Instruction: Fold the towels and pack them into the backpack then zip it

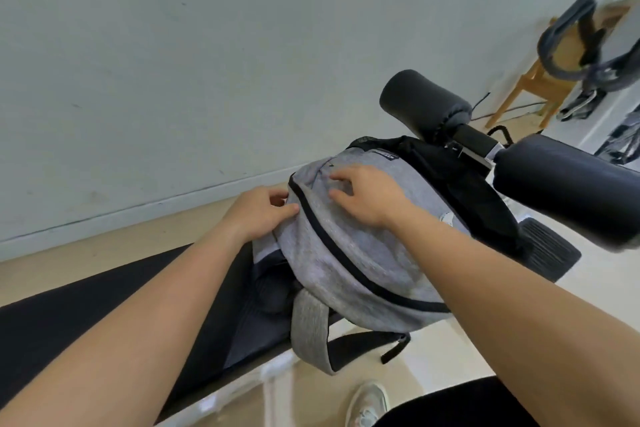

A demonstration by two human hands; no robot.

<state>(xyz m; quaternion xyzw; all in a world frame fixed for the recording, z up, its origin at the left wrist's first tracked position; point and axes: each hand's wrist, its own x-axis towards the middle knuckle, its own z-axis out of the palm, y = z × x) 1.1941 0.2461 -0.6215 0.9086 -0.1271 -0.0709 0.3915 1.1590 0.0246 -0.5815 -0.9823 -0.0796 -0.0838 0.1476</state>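
Forearms (pixel 156 305) reach over the grey backpack (pixel 363 253): right hand (pixel 367 196), fingers spread, presses it steady while left hand (pixel 259 215) pinches the zipper (pixel 332 246) at its end, likely closing it.

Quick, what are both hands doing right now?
Left hand: pinching the grey backpack beside its zipper.
Right hand: open, fingers resting on the backpack.

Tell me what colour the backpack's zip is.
The zip is black, on a grey backpack; head view.
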